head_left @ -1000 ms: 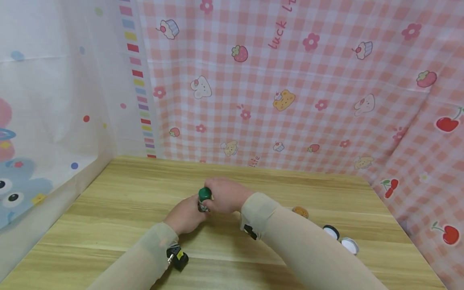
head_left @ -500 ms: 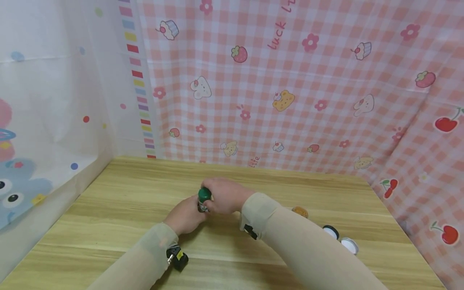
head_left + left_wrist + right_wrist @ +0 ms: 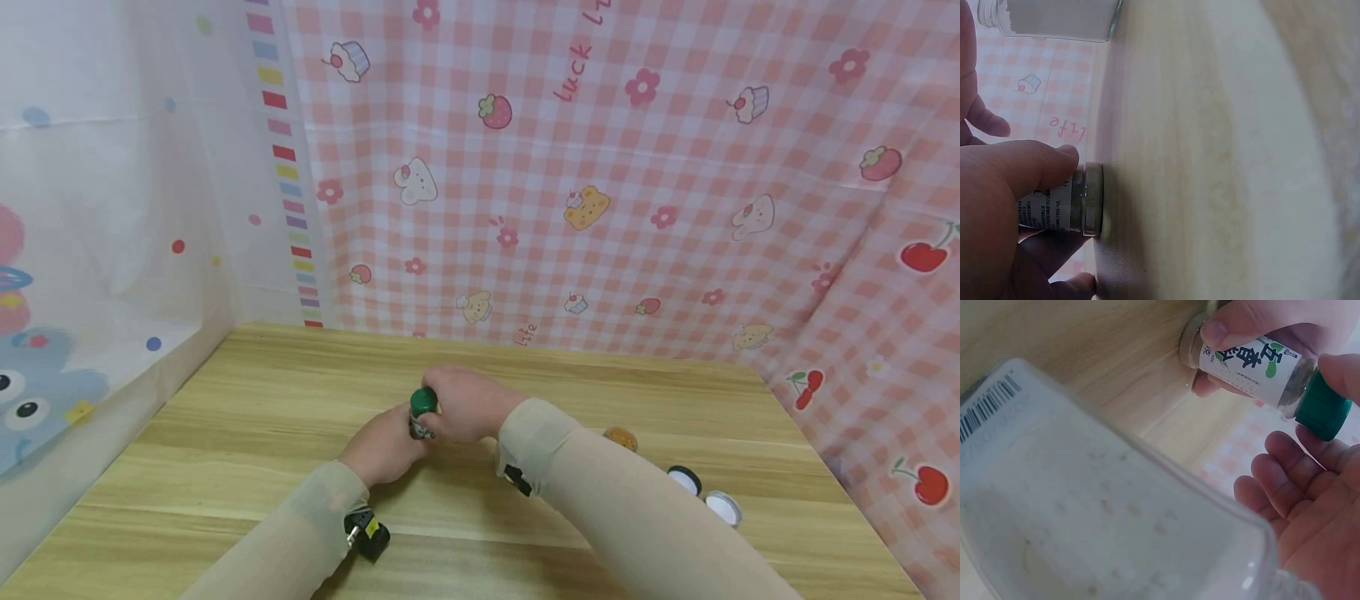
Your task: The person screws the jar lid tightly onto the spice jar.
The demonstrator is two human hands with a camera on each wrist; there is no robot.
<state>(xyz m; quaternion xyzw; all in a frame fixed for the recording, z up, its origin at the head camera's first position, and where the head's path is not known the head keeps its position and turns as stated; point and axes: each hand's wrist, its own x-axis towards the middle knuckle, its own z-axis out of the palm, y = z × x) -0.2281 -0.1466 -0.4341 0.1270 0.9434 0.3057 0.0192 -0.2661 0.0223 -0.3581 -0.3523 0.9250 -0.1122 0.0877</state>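
Note:
A small clear spice jar with a white label (image 3: 1250,365) and a green cap (image 3: 1324,407) stands on the wooden table. My left hand (image 3: 384,446) holds its body low down, thumb across the label; in the left wrist view the jar's base (image 3: 1093,199) meets the tabletop. My right hand (image 3: 472,404) pinches the green cap between thumb and index finger from above. Its other fingers (image 3: 1279,475) hang loosely curled beside the jar in the right wrist view. Whether the cap is loose on the jar cannot be told.
A larger glass jar with whitish contents (image 3: 1104,487) stands close to my right wrist, hidden in the head view. Right of my right forearm are a round brown-topped item (image 3: 621,439), a dark-rimmed white disc (image 3: 684,480) and a pale-rimmed one (image 3: 723,507). Printed curtains (image 3: 525,167) border the table.

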